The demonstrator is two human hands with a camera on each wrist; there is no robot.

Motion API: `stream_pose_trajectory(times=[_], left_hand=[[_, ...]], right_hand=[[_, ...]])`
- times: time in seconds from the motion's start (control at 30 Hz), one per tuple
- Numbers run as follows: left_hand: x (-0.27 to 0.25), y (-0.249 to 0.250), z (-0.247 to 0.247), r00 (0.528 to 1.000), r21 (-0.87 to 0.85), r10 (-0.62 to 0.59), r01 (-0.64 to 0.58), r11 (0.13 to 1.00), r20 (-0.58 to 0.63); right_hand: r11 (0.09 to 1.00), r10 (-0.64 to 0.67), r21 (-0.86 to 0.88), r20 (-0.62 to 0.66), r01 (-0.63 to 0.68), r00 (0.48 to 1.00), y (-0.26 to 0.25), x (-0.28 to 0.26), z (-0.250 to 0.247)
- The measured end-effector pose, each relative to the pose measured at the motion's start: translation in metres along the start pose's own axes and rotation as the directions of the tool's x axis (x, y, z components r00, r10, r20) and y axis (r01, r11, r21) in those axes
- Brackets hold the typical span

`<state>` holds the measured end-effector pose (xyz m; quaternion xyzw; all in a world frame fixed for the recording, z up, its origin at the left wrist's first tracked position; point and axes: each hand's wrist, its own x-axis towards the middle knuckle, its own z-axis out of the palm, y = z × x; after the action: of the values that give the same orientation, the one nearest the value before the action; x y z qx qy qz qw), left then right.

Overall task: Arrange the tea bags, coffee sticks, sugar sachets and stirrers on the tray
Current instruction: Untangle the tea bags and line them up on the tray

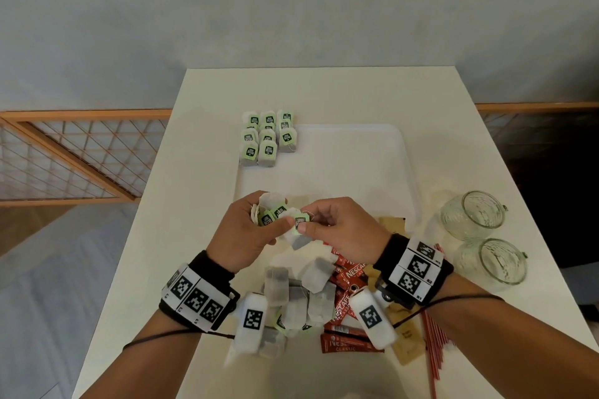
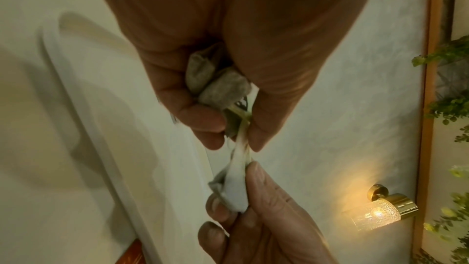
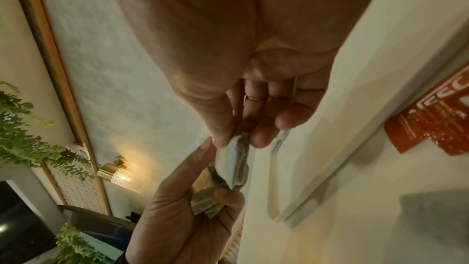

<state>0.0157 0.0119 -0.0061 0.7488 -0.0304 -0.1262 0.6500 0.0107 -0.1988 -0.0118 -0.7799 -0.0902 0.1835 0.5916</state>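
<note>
Above the near edge of the white tray [image 1: 356, 152], my left hand [image 1: 249, 230] grips a small bunch of tea bags [image 1: 270, 212] with green tags. My right hand [image 1: 337, 227] pinches one more tea bag [image 1: 299, 230] by its tag, right against the left thumb. In the left wrist view the bunch [image 2: 218, 85] sits inside the curled fingers, and the single bag [image 2: 236, 186] hangs between both hands. The right wrist view shows that bag [image 3: 234, 164] pinched at thumb and fingertip. Rows of tea bags [image 1: 267, 138] lie at the tray's far left corner.
Near me lies a loose heap of tea bags [image 1: 301, 295], red coffee sticks [image 1: 343, 301], brown sugar sachets [image 1: 406, 343] and red stirrers [image 1: 434, 340]. Two glass cups [image 1: 473, 214] lie on their sides at the right. The table edge [image 1: 155, 191] drops off to the left.
</note>
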Motion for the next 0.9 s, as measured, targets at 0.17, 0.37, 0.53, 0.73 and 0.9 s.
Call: stream_pose_trajectory(times=[0.17, 0.37, 0.53, 0.73, 0.9], left_hand=[[0.003, -0.002, -0.001, 1.0, 0.013, 0.004, -0.004, 1.0, 0.006], [0.01, -0.001, -0.003, 0.999, -0.011, 0.0, -0.001, 1.0, -0.037], [0.014, 0.001, -0.009, 0.997, -0.041, -0.011, 0.008, 0.999, -0.073], [0.018, -0.002, -0.02, 0.988, -0.068, -0.047, 0.037, 0.997, -0.144], [0.022, -0.006, -0.025, 0.976, -0.171, -0.165, 0.14, 0.975, -0.143]], right_hand=[[0.996, -0.006, -0.084, -0.033, 0.003, 0.999, 0.0, 0.003, 0.001], [0.998, 0.024, -0.057, -0.02, -0.026, 0.999, 0.003, 0.008, 0.002], [0.998, 0.037, -0.053, -0.015, -0.038, 0.999, 0.006, 0.013, -0.004], [0.994, 0.079, -0.075, -0.033, -0.082, 0.996, 0.007, 0.025, -0.015], [0.994, 0.08, -0.06, -0.172, -0.091, 0.982, 0.005, 0.056, -0.029]])
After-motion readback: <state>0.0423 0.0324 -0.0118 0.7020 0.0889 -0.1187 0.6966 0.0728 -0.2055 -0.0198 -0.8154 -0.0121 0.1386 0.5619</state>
